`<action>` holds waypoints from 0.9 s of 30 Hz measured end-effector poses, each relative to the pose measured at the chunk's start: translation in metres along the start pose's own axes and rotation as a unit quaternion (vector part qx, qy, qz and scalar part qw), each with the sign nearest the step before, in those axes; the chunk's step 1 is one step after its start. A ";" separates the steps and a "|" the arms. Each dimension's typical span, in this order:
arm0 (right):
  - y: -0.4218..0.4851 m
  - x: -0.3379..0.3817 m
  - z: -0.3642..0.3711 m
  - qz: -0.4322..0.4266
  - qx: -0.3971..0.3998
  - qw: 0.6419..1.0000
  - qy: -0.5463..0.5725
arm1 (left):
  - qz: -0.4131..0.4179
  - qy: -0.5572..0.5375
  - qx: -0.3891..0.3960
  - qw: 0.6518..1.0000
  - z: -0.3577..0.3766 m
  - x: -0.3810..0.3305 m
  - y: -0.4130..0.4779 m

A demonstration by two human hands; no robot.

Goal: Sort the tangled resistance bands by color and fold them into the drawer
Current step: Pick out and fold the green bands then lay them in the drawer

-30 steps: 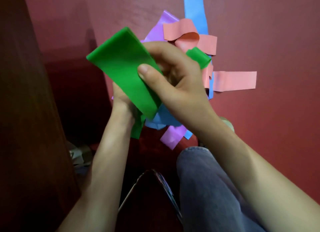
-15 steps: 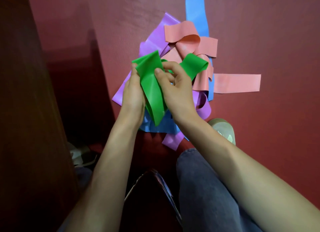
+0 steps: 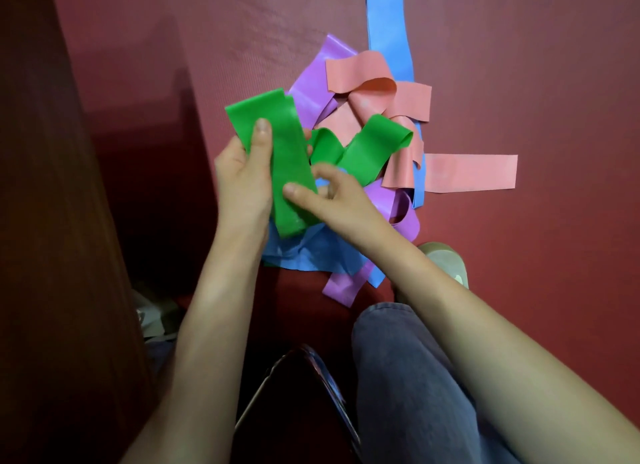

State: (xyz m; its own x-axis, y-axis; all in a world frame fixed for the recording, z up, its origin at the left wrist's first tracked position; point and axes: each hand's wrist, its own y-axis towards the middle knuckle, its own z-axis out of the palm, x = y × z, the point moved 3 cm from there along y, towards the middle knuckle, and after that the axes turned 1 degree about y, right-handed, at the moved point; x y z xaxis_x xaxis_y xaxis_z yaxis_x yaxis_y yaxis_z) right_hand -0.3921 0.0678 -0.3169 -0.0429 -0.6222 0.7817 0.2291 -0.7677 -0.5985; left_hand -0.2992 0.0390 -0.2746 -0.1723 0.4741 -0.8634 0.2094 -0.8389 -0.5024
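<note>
Head view: barely started. Gripped green band (image 3: 287,158) in left hand (image 3: 242,186), pinched it with right hand (image 3: 332,200), over pink band (image 3: 467,172), purple band (image 3: 318,82), blue band (image 3: 388,30) tangled on the mat (image 3: 519,82); stowed nothing yet.

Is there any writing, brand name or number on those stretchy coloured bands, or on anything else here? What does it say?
No readable text anywhere in this view.
Green band, held by the left hand and right hand: plain, no print.
Pink band, blue band, purple band: plain, no print.
Shoe: a pale patch, too blurred to read.
</note>
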 end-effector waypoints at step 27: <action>0.011 0.000 -0.037 -0.153 0.038 0.950 -0.271 | 0.022 -0.067 0.049 0.996 0.032 -0.032 -0.012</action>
State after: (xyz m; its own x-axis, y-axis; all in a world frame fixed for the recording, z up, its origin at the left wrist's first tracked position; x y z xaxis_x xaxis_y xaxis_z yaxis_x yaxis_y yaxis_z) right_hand -0.4253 0.0538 -0.3301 0.3832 -0.1862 0.9047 0.3575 -0.8732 -0.3311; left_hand -0.3268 0.0252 -0.2398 -0.2936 0.4014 -0.8676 0.1261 -0.8834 -0.4514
